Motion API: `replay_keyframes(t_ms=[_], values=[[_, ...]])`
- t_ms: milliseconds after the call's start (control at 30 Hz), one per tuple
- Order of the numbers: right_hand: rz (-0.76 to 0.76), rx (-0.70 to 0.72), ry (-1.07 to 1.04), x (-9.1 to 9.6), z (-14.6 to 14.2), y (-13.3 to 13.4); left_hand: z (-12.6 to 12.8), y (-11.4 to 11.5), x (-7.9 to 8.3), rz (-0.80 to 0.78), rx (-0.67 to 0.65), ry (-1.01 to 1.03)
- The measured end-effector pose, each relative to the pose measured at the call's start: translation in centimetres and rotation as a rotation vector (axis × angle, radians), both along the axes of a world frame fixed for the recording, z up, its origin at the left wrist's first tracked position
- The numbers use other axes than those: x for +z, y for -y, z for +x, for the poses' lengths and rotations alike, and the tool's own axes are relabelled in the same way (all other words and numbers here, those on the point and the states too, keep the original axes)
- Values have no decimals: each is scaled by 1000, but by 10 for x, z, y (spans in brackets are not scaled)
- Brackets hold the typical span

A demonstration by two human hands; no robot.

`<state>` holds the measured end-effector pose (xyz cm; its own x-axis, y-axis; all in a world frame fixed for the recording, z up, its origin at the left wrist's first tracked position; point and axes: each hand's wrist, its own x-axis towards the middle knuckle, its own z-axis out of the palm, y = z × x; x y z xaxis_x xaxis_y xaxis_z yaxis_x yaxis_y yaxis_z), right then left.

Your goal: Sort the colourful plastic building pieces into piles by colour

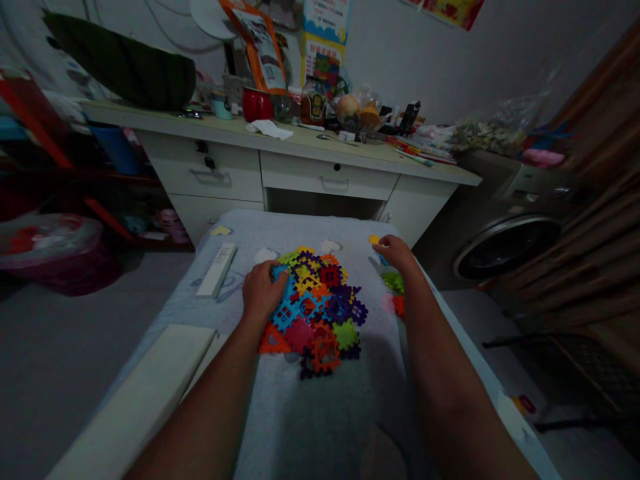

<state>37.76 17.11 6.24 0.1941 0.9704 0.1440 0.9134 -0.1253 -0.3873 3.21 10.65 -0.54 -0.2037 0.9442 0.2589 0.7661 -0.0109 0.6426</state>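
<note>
A heap of interlocking plastic building pieces [320, 300] in several colours lies on the cloth-covered table. My left hand [261, 291] is at the heap's left edge, its fingers curled and its thumb against a blue piece [284, 283]. Farther right, my right hand [396, 253] pinches at a yellow piece [374, 239] on the table's right side. Part of another blue piece [383, 260] peeks out just under that hand. Nearer me along the same edge lie a green piece [393, 282] and a red-orange piece [399, 306], the latter partly covered by my right forearm.
A narrow white box [217, 270] and a larger white box [165, 373] lie on the table's left. Behind stands a white desk [320, 143] crowded with a jar [313, 101], a red pot [257, 105] and other items. A washing machine [500, 220] stands at right.
</note>
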Motion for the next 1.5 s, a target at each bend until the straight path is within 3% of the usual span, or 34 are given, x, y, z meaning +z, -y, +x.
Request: replay_keyframes(t_ms=[67,133,333,500,700,967,1200,1367,1500], values=[[-34,248,-101,4,-25,1,0,0,0,6,-3,-5],[-88,386,-167,3,-50,1,0,0,0,8,-2,-7],[-71,339,-215,-26,-93,-3,0,0,1,7,-2,10],[-27,348,-333,-49,-95,-9,0,1,0,5,-2,-2],[-99,425,-418,-55,-95,-13,1,1,0,6,3,-12],[-136,409,-566,-43,-95,-4,2,2,4,-17,2,-6],[71,293,-542,-24,-84,0,1,2,4,-14,5,-7],[136,299,-546,-1,-66,10,0,2,4,-15,-2,-1],[122,316,-548,19,-38,32,1,2,5,-22,7,1]])
